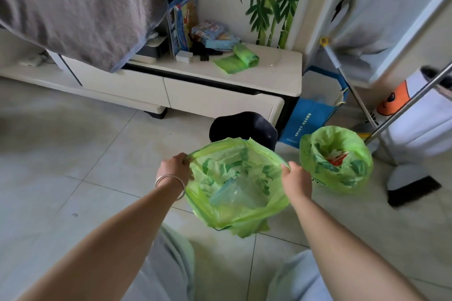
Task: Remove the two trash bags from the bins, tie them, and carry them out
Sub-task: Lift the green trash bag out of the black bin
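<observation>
Left hand (176, 166) and right hand (294, 176) pinch opposite rims, 9 and 3 o'clock, of translucent green plastic trash bag (234, 193); second green bag (336, 159) at 2 o'clock.

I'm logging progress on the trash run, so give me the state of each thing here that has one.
Near trash bag: untied, mouth held open, lifted by its rim.
Left hand: pinching the bag's left rim.
Right hand: gripping the bag's right rim.
Second trash bag: untied, open, standing on the floor with waste inside.
Black bin: upright behind the near bag.
Roll of bags: partly unrolled on the cabinet.
</observation>
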